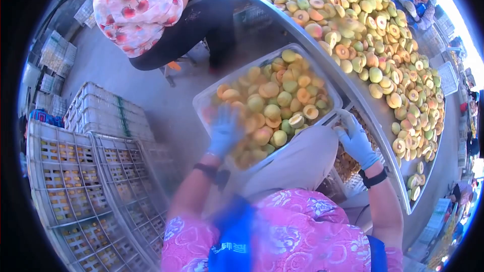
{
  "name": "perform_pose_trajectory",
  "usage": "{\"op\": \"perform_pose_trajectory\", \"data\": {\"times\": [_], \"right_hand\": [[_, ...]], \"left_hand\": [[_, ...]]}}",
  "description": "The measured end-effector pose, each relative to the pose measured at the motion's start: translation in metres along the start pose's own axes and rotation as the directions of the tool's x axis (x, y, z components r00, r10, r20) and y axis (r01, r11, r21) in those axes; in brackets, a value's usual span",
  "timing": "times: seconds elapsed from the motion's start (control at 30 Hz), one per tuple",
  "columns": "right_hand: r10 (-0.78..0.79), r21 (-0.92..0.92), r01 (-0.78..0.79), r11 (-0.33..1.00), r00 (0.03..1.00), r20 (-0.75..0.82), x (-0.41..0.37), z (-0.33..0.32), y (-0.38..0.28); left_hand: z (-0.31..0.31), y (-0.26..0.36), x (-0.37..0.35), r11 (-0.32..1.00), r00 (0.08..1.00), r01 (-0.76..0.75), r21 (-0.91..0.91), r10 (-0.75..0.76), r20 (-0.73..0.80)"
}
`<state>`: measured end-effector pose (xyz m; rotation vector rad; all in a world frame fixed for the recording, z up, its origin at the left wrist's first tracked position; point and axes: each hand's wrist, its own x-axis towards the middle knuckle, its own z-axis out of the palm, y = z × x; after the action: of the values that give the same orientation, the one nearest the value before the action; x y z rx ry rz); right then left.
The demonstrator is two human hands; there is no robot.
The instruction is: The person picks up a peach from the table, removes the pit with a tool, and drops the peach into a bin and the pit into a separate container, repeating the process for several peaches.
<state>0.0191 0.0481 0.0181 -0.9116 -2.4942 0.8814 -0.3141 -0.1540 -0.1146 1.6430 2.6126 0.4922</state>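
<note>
A pale plastic crate [209,90] heaped with yellow-green and orange fruit halves [269,89], which look like apricots or peaches, stands in front of my knees. My left hand [224,132], in a light blue glove, is at the crate's left side against the fruit. Its fingers look stretched out, though the picture is hazy there. Also gloved, my right hand [357,143] is beside my knee, between the crate and the metal table edge [380,136]. The fingers of that hand are curled in; what they hold, if anything, is hard to see.
More halved fruit [368,25] covers the metal-rimmed table. Stacked crates [68,181] of fruit stand at my left. Below my right hand is a container of brownish bits [348,166]. A person in a fruit-print top [136,10] sits ahead; another person [416,2] is across the table.
</note>
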Motion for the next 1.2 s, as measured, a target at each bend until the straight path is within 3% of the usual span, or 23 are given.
{"op": "perform_pose_trajectory", "data": {"times": [0.07, 0.1, 0.17, 0.3, 0.37, 0.43, 0.5, 0.53, 0.57, 0.6, 0.63, 0.67, 0.7, 0.73, 0.8, 0.83, 0.9, 0.93, 0.97, 1.03, 1.13, 1.2], "right_hand": [[0.033, 0.058, -0.034, 0.998, 0.999, 0.022, -0.009, -0.003, -0.005], [0.028, 0.06, -0.029, 0.998, 0.999, 0.022, -0.012, -0.005, -0.005], [0.078, 0.06, -0.08, 0.995, 0.996, 0.039, -0.02, -0.01, -0.007], [0.128, 0.042, -0.129, 0.991, 0.991, 0.038, -0.037, -0.034, -0.027], [0.095, 0.015, -0.095, 0.995, 0.995, 0.027, -0.045, -0.039, -0.018], [0.239, 0.129, -0.246, 0.961, 0.969, 0.063, -0.052, -0.041, -0.02], [0.194, 0.139, -0.202, 0.97, 0.979, 0.064, -0.053, -0.04, -0.025], [0.19, 0.117, -0.2, 0.973, 0.978, 0.088, -0.053, -0.041, -0.03], [0.187, 0.097, -0.198, 0.975, 0.976, 0.11, -0.053, -0.042, -0.035], [0.18, 0.099, -0.19, 0.977, 0.978, 0.101, -0.053, -0.045, -0.04], [0.121, 0.033, -0.124, 0.992, 0.989, 0.09, -0.053, -0.048, -0.044], [0.068, -0.035, -0.065, 0.997, 0.994, 0.082, -0.056, -0.052, -0.047], [0.08, -0.037, -0.078, 0.996, 0.994, 0.079, -0.061, -0.055, -0.052], [0.136, 0.025, -0.138, 0.99, 0.988, 0.069, -0.065, -0.058, -0.058], [0.192, 0.085, -0.197, 0.977, 0.979, 0.063, -0.071, -0.06, -0.059], [0.187, 0.065, -0.192, 0.979, 0.98, 0.072, -0.076, -0.06, -0.056], [0.189, 0.043, -0.192, 0.98, 0.979, 0.071, -0.083, -0.062, -0.056], [0.215, 0.043, -0.219, 0.975, 0.973, 0.088, -0.086, -0.063, -0.059], [0.243, 0.042, -0.248, 0.968, 0.964, 0.108, -0.09, -0.063, -0.061], [0.257, 0.057, -0.264, 0.963, 0.961, 0.102, -0.101, -0.063, -0.056], [0.255, 0.036, -0.26, 0.965, 0.96, 0.112, -0.111, -0.065, -0.058], [0.248, -0.004, -0.249, 0.968, 0.959, 0.136, -0.115, -0.066, -0.061]], "left_hand": [[-0.014, 0.033, -0.004, 0.96, 0.954, -0.267, -0.087, 0.276, 0.114], [0.002, 0.037, -0.006, 0.961, 0.955, -0.265, -0.083, 0.273, 0.112], [0.034, 0.039, -0.018, 0.88, 0.891, -0.38, -0.285, 0.431, 0.144], [0.022, 0.023, -0.044, 0.872, 0.902, -0.352, -0.341, 0.414, 0.126], [0.006, 0.012, -0.053, 0.896, 0.866, -0.385, -0.221, 0.434, 0.25], [0.006, 0.012, -0.047, 0.888, 0.857, -0.411, -0.206, 0.454, 0.244], [-0.007, 0.018, -0.032, 0.856, 0.796, -0.46, -0.236, 0.515, 0.319], [-0.004, 0.013, -0.026, 0.8, 0.788, -0.549, -0.242, 0.592, 0.17], [-0.009, 0.008, -0.021, 0.801, 0.789, -0.552, -0.231, 0.591, 0.165], [-0.014, 0.002, -0.015, 0.827, 0.834, -0.285, -0.484, 0.463, 0.301], [-0.018, -0.005, -0.008, 0.755, 0.811, 0.036, -0.655, 0.361, 0.461], [-0.022, -0.013, 0.003, 0.754, 0.808, 0.028, -0.656, 0.369, 0.46], [-0.025, -0.025, 0.013, 0.818, 0.915, -0.105, -0.566, 0.302, 0.267], [-0.026, -0.037, 0.021, 0.873, 0.967, -0.205, -0.442, 0.25, 0.045], [-0.024, -0.068, 0.033, 0.998, 0.996, -0.057, -0.027, 0.059, 0.072], [-0.019, -0.082, 0.03, 0.998, 0.995, -0.058, -0.03, 0.061, 0.074], [-0.021, -0.089, 0.033, 0.996, 0.957, 0.005, 0.093, -0.032, 0.287], [-0.021, -0.091, 0.04, 0.996, 0.897, 0.035, 0.081, -0.067, 0.437], [-0.016, -0.095, 0.04, 0.997, 0.895, 0.028, 0.077, -0.059, 0.443], [0.002, -0.119, 0.036, 0.976, 0.957, -0.188, 0.111, 0.157, 0.243], [0.032, -0.146, 0.044, 0.971, 0.976, -0.182, 0.154, 0.161, 0.144], [0.025, -0.135, 0.048, 0.986, 0.973, -0.104, 0.129, 0.074, 0.22]]}}
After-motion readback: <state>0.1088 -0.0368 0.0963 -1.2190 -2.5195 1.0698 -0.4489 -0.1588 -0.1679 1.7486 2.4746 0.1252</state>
